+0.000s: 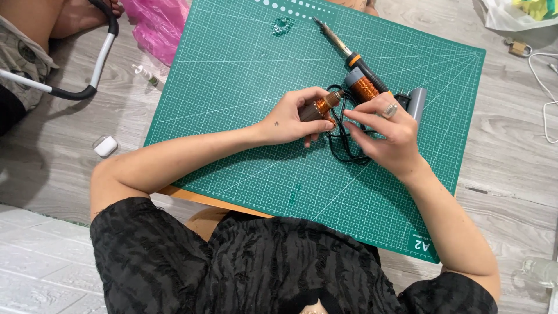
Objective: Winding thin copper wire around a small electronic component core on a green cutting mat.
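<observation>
Copper coil [321, 108] in left hand [290, 119]

Home hobby corner, not a proper workshop. Green cutting mat [244, 116] is lying on grey wood-look flooring [511, 151], with a soldering iron [349, 55] and copper wire coil [363, 87] sitting on it. A pink plastic bag [154, 26], small white earbud case [105, 146] and padlock [516, 47] are lying around.
</observation>
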